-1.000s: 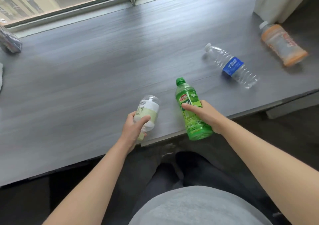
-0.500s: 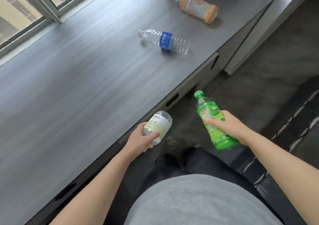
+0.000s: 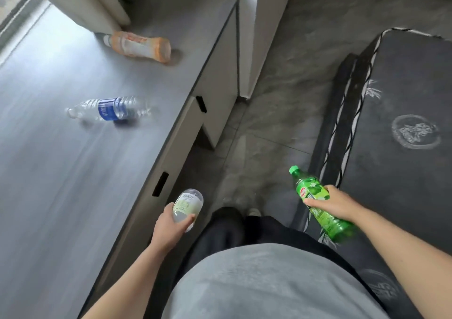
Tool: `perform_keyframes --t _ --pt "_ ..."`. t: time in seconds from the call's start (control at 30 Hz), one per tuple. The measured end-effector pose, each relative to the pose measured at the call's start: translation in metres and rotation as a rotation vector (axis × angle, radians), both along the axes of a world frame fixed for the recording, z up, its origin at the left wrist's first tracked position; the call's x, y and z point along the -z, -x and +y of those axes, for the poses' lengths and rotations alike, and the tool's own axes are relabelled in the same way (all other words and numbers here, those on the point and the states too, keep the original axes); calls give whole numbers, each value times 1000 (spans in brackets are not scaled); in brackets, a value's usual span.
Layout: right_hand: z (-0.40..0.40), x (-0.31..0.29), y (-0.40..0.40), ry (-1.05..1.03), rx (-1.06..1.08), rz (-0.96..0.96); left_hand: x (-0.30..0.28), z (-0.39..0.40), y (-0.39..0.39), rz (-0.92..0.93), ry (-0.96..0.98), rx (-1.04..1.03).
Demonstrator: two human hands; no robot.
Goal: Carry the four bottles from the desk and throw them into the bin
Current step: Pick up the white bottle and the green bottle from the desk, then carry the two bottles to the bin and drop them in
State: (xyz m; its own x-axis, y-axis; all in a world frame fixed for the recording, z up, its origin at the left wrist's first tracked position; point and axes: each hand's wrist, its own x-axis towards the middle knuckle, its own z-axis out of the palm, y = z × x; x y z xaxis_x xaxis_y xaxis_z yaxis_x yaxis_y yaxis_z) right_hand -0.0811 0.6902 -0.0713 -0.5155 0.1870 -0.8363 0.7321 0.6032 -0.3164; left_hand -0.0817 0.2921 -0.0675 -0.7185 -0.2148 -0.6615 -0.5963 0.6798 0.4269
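My left hand (image 3: 171, 228) grips a small pale bottle (image 3: 187, 205) with a white-green label, held just off the desk's front edge. A green bottle (image 3: 315, 198) with a green cap is gripped at its middle by my right hand (image 3: 335, 203), out over the floor. Two bottles still lie on their sides on the grey desk (image 3: 61, 184): a clear water bottle (image 3: 110, 109) with a blue label, and an orange bottle (image 3: 139, 47) near the far corner. No bin is in view.
The desk front has drawer fronts (image 3: 178, 147) with slot handles. A white wall panel (image 3: 266, 25) stands past the desk's end. A dark patterned mat or mattress (image 3: 403, 122) lies on the right, with grey tiled floor (image 3: 281, 113) between it and the desk.
The view has swung right, away from the desk. Both hands have carried their bottles off the desktop and now hold them over the floor.
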Motion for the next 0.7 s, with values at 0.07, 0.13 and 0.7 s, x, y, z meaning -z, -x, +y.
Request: perform_keyframes --t 0.07,0.13,0.7 --pt "9 2 6 28 48 1 0 7 14 -2 13 32" --pt "15 3 14 36 83 -6 1 11 31 -32 29 64" --pt "79 -9 41 -46 519 -111 8 140 284 -35 84 495"
